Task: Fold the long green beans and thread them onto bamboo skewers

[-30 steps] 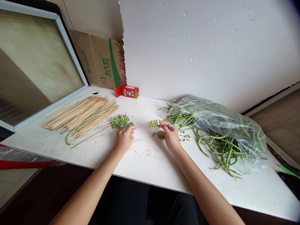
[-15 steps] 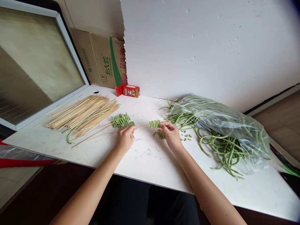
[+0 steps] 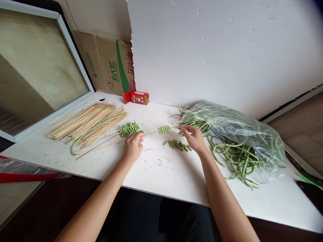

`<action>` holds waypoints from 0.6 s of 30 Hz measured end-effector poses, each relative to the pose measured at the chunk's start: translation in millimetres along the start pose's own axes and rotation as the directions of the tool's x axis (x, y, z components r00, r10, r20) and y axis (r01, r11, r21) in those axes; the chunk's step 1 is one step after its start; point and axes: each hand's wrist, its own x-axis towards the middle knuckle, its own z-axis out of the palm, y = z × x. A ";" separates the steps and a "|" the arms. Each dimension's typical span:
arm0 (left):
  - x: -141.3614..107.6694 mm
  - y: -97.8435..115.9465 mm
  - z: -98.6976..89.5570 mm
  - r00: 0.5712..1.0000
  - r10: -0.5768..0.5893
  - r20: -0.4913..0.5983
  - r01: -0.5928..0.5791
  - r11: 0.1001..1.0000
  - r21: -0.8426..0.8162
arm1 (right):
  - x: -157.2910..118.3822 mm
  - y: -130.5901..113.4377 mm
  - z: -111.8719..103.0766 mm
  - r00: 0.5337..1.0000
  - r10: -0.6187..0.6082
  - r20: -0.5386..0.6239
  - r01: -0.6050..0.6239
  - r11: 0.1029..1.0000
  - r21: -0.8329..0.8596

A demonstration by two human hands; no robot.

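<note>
My left hand is closed on a thin bamboo skewer that points right. Several short pieces of green long bean are threaded crosswise on it, partway along. At the skewer's far end, my right hand has its thumb and fingers slightly apart, close to the tip; whether they touch it is hard to see. Below lies a small row of loose cut bean pieces on the white table. Behind my left hand, filled bean skewers lie together, partly hidden by it.
A pile of bare bamboo skewers lies at left with a long bean across it. Whole long beans spill from a clear plastic bag at right. A small red box and a cardboard box stand behind.
My right hand has let go of the threaded bean pieces and moved right to the skewer's tip. The loose cut pieces below are now more exposed. My left hand keeps its hold.
</note>
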 end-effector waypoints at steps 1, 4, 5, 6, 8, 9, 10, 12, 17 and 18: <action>-0.2 -0.5 0.1 1.000 -0.001 0.006 0.001 1.000 -0.003 | 0.3 0.4 -12.3 0.999 -0.026 0.044 0.032 0.987 -0.156; -0.8 -1.6 0.7 1.000 0.009 0.017 -0.008 1.000 -0.013 | -6.5 3.9 -45.9 0.975 0.050 0.215 0.042 0.913 -0.406; -0.8 -1.7 0.8 1.000 0.011 0.022 -0.011 1.000 -0.015 | -10.3 5.6 -54.7 0.969 0.077 0.233 0.040 0.887 -0.460; -0.7 -1.6 0.9 1.000 0.013 0.025 -0.012 1.000 -0.015 | -14.2 7.4 -62.2 0.972 0.093 0.216 0.029 0.863 -0.504; -0.2 -1.1 0.9 1.000 0.011 0.027 -0.011 1.000 -0.013 | -20.9 11.1 -72.5 0.971 0.115 0.210 0.021 0.832 -0.555; 0.1 -0.9 0.8 1.000 0.010 0.025 -0.009 1.000 -0.013 | -23.4 12.9 -75.3 0.968 0.129 0.213 0.018 0.817 -0.577; 0.5 -0.7 0.8 1.000 0.010 0.024 -0.010 1.000 -0.015 | -25.2 14.6 -76.6 0.964 0.144 0.225 0.020 0.802 -0.597; 1.0 -0.8 0.8 1.000 0.016 0.024 -0.016 1.000 -0.024 | -27.3 17.7 -75.4 0.955 0.172 0.242 0.023 0.769 -0.639; 1.4 -1.5 1.9 0.999 0.034 0.030 -0.034 0.999 -0.030 | -26.6 22.6 -66.9 0.957 0.176 0.229 0.022 0.747 -0.664; 1.5 -1.5 2.0 0.999 0.035 0.031 -0.034 0.999 -0.029 | -25.3 22.5 -66.8 0.961 0.162 0.222 0.024 0.755 -0.656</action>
